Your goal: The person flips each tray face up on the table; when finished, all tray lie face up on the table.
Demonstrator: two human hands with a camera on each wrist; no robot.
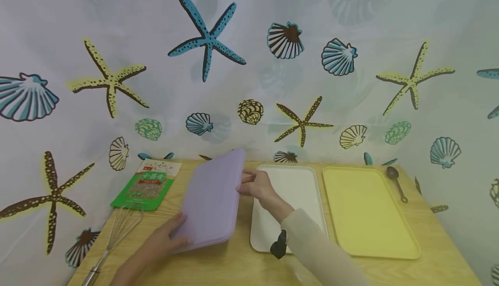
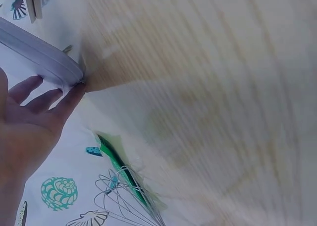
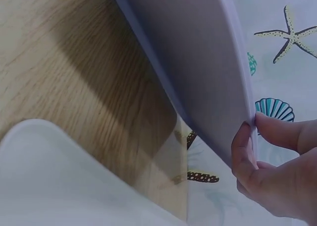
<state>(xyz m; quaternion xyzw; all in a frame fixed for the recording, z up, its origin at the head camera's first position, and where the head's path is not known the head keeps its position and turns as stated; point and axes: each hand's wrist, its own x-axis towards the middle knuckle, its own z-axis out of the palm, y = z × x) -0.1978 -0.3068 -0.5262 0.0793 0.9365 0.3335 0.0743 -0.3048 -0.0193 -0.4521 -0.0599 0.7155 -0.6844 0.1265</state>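
Observation:
A purple tray (image 1: 212, 199) stands tilted above the table, its right side raised. My right hand (image 1: 255, 185) pinches its right edge; in the right wrist view the thumb and fingers of that hand (image 3: 277, 171) lie on opposite sides of the rim. At the lower left corner, my left hand (image 1: 167, 238) holds the tray. The left wrist view shows the fingertips of the left hand (image 2: 34, 122) against the tray's rim (image 2: 49, 62). Just right of the tray lies a white tray (image 1: 290, 190), partly covered by my right forearm.
A yellow tray (image 1: 368, 212) lies on the right, with a dark spoon (image 1: 396, 182) beyond it. At the left are a green seasoning packet (image 1: 148, 184) and a wire whisk (image 1: 111, 242) on the wooden table (image 1: 210, 273). A patterned curtain (image 1: 249, 78) hangs behind.

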